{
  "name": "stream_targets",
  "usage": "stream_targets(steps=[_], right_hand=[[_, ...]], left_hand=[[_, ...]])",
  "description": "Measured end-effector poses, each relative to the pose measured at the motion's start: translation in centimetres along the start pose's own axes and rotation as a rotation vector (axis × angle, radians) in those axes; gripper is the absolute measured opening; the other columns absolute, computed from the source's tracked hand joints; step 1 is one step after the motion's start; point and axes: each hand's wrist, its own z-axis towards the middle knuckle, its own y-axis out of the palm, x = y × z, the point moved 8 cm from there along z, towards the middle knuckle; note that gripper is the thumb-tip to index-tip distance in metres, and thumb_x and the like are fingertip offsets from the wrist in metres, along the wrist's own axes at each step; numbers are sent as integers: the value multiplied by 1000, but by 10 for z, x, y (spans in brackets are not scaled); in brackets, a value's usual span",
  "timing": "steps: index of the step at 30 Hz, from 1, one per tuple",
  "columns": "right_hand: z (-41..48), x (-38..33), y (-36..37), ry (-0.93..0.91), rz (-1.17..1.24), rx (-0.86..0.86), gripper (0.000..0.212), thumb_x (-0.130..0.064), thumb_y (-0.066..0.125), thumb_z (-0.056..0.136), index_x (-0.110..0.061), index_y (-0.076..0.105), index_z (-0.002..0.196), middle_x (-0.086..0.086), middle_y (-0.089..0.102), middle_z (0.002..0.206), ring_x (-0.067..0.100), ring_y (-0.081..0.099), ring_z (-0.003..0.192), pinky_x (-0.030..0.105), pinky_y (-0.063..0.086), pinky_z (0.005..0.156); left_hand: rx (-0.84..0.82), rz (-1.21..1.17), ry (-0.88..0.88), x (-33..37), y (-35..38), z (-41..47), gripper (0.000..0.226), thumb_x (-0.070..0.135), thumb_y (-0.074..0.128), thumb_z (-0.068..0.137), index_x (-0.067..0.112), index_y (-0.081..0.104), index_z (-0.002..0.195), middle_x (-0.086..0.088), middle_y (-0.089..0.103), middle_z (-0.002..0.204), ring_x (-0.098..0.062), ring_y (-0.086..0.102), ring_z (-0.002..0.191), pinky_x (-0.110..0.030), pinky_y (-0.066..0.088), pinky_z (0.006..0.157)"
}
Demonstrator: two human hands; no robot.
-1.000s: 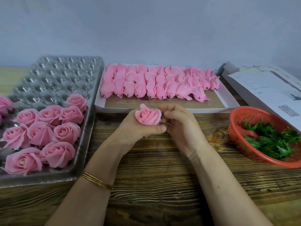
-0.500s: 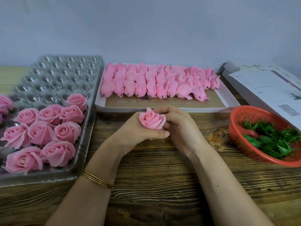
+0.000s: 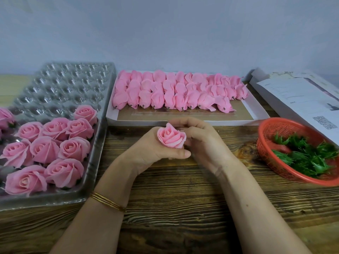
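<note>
The fingers [image 3: 185, 123] of the right hand [image 3: 207, 145] are curled and pressed together, arched over the far side of the rose [image 3: 171, 138] and touching its outer petals. The left hand [image 3: 152, 149] cups the flower from below, with its thumb laid across the front under the base. The base itself is hidden between the two hands.

A second ago the bloom sat a little higher and faced the camera more squarely, with the right fingers beside it rather than over it. Since then it has tipped and sunk slightly into the left palm. This probably means the petals are being turned and shaped, with the rose not yet ready to set down.

Its long axis runs from the hidden base up to the petal tip, nearly upright and leaning a little left. The open spiral faces up and left.

The rose is held just above the counter [image 3: 183, 189], in front of the cardboard tray [image 3: 256, 114] of closed buds [image 3: 174, 94]. The plastic tray [image 3: 102, 125] to the left holds finished roses [image 3: 55, 143]. The red basket [image 3: 266, 143] to the right holds green leaves [image 3: 308, 154].
</note>
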Motion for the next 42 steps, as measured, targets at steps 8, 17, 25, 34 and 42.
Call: stream_targets(steps=[8,17,25,34,42], right_hand=[[0,-2,3,-7,47,-20,8,-2,61,73,-2,66,78,16,67,86,28,64,74,42,56,65],[0,-6,-1,-84,58,25,8,-2,63,84,0,59,77,22,61,72,34,60,61,41,54,61],[1,-1,-21,-93,71,295,32,-8,59,63,-9,64,94,7,63,90,19,59,84,29,51,73],[-7,-1,7,-283,-319,342,45,11,78,72,-17,57,99,-10,64,76,4,58,68,31,56,72],[-11,3,14,-355,-509,469,61,-8,81,70,-34,51,117,-5,69,85,8,67,75,30,58,75]], left_hand=[[-26,18,-9,-3,-1,1,18,22,88,64,25,74,75,-1,67,79,-21,59,81,-44,55,76],[35,-44,26,-2,-4,3,24,28,86,62,28,73,82,-1,60,72,-12,55,68,-24,49,62],[267,-171,13,-3,-21,3,16,32,86,62,27,73,71,0,60,76,-19,52,80,-29,44,70],[450,-459,39,-6,-28,3,25,18,78,62,11,70,85,-7,70,83,-19,68,82,-38,55,81],[433,-471,77,-1,-20,4,10,-3,67,86,7,64,88,4,66,63,-5,63,57,-19,52,56]])
